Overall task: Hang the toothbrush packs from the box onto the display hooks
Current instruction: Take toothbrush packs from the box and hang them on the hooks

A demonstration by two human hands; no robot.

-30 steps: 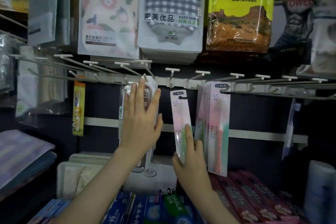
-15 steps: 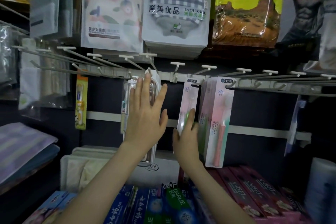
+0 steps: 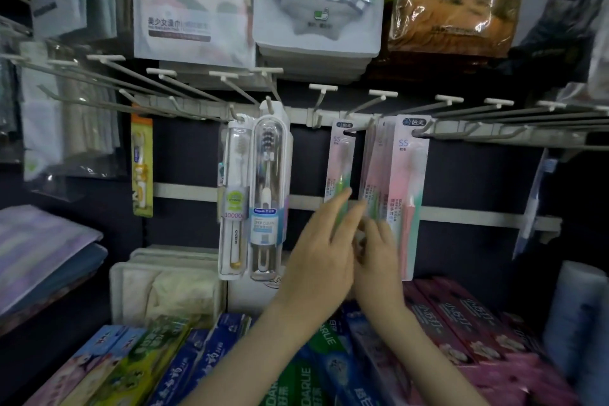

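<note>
At the middle of the hook rail (image 3: 296, 115), a single pink toothbrush pack (image 3: 342, 155) hangs tilted, its top hole looking caught on the tip of a wire hook (image 3: 354, 127), though how far on it sits is hard to read. The two hands are together at its lower end. The left hand (image 3: 321, 250) has its fingers stretched up along the card, while the right hand (image 3: 379, 260) is tucked just beside it, too blurred to tell whether it pinches the pack or only touches it. The job here is seating, so the pack should probably slide back along the wire toward the rail, guided from the bottom without twisting the card. Just to the right hangs a bunch of matching pink packs (image 3: 408, 181), close enough to be knocked, so the push wants to go straight back, not sideways. The clear-cased packs (image 3: 267, 181) toward the left end of the rail hang apart from the hands. A light touch should do, since thin card may tear at the hole. The box itself cannot be picked out.
</note>
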